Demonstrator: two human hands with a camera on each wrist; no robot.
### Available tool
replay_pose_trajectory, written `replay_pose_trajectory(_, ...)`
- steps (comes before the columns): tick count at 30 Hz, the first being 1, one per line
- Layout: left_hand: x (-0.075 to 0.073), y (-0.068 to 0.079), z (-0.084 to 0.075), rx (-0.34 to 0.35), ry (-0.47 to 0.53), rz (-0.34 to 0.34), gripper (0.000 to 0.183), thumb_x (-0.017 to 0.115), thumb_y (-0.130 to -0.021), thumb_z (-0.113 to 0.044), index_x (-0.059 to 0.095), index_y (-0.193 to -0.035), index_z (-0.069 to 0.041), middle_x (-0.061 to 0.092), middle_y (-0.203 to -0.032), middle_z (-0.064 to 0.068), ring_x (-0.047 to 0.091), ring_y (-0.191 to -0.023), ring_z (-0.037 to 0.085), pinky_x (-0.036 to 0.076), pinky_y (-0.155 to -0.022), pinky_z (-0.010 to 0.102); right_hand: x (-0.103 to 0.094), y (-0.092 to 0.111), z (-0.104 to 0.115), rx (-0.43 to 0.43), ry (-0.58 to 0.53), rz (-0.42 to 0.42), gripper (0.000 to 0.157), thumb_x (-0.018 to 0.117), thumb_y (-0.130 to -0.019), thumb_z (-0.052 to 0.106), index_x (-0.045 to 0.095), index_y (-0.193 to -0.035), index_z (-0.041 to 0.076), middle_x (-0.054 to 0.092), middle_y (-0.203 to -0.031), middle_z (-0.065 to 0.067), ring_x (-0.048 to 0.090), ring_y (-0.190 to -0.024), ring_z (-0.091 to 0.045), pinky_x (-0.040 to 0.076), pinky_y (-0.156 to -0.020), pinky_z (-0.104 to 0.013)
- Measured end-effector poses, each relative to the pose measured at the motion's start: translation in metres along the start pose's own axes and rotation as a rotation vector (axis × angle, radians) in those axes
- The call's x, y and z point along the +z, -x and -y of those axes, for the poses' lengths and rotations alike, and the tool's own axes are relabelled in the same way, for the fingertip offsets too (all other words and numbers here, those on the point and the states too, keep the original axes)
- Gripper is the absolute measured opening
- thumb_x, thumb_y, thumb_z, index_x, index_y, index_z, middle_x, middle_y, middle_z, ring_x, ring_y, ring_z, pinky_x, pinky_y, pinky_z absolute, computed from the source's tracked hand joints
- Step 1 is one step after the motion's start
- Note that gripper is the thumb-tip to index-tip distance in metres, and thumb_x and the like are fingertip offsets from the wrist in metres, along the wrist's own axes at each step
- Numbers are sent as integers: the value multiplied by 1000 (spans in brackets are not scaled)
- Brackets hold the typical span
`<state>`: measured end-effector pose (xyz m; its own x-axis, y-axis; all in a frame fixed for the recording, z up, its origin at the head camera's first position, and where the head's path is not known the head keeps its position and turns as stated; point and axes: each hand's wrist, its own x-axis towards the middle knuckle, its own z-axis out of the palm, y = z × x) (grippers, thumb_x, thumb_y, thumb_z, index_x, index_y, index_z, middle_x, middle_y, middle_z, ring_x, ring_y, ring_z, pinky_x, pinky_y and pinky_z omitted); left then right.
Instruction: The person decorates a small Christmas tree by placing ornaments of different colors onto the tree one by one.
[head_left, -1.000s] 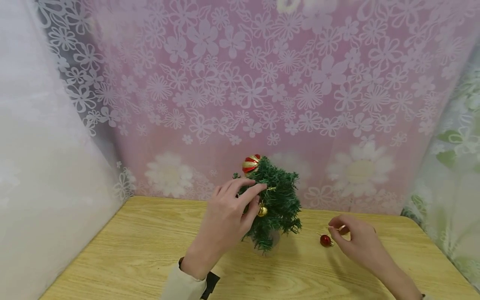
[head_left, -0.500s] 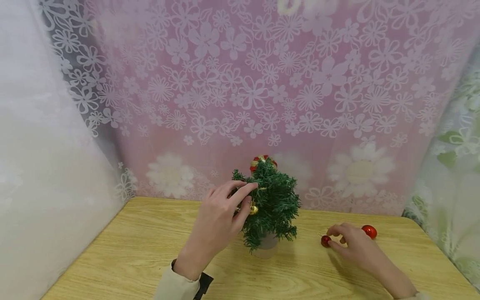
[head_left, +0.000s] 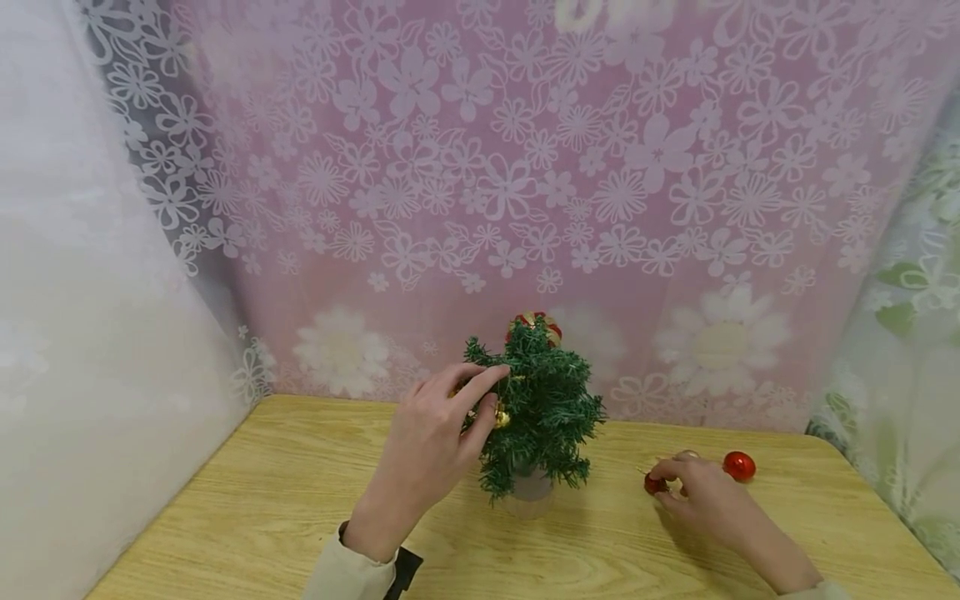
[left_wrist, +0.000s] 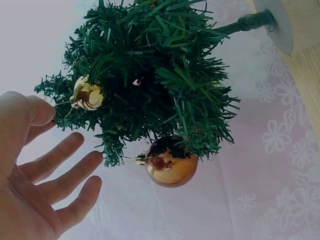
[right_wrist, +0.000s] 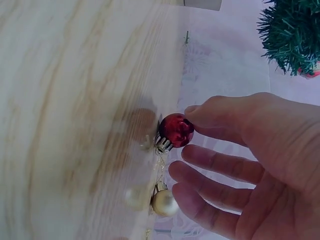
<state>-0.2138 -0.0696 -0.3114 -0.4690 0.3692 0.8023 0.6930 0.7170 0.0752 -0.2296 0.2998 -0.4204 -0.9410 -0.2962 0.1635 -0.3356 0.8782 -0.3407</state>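
A small artificial Christmas tree (head_left: 536,408) stands in a pale pot (head_left: 528,492) on the table. My left hand (head_left: 435,442) pinches a branch tip at its left side, beside a small gold ball ornament (left_wrist: 89,93). A larger copper-gold ball (left_wrist: 171,167) hangs lower in the left wrist view. Near the treetop shows a red-and-gold striped ball (head_left: 536,325). To the right of the tree, my right hand (head_left: 705,500) pinches a small red ball ornament (right_wrist: 176,130) with a gold cap, close over the tabletop. Its index finger is mostly hidden behind the thumb.
A small pale gold ball (right_wrist: 164,202) lies beside the right fingers. Further right on the wood-grain table (head_left: 300,500) is a larger red ball (head_left: 739,467). Floral pink cloth (head_left: 487,167) hangs behind, with white cloth (head_left: 112,292) at the left.
My left hand has shifted left and the tree has turned with it, its striped ball moving right. My right hand has come down to the small red ball and taken hold of it.
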Motion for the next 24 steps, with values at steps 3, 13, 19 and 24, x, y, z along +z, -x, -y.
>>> replay_pose_trajectory(3,1,1,2,-8,-6,3,35,65,-102,-22,67,-136,-25,71,-119,-2,69,-95,13,56,-82,37,0,-1,-1,11,5,1,13,81,-85,11,75,-94,16,68,-90,6,62,-77,-9,53,-64,-22)
replay_pose_trajectory(13,-1,8,9,-81,-30,63,62,72,-94,-46,52,-151,-30,68,-128,4,71,-103,20,57,-82,46,-2,-5,-3,80,-24,37,9,78,-89,12,71,-93,15,69,-92,4,58,-72,-5,48,-60,-24)
replay_pose_trajectory(19,3,14,10,-128,-39,135,82,72,-90,-59,35,-159,-35,65,-135,6,72,-101,21,55,-82,48,0,-7,-3,59,17,11,11,78,-88,12,68,-92,16,71,-91,3,62,-73,-5,47,-59,-23)
replay_pose_trajectory(24,7,18,11,-162,-68,163,95,71,-85,-67,25,-163,-36,62,-139,7,72,-104,24,56,-89,52,1,-10,-3,25,62,-3,16,81,-86,14,72,-99,14,70,-91,3,63,-75,-10,50,-62,-26)
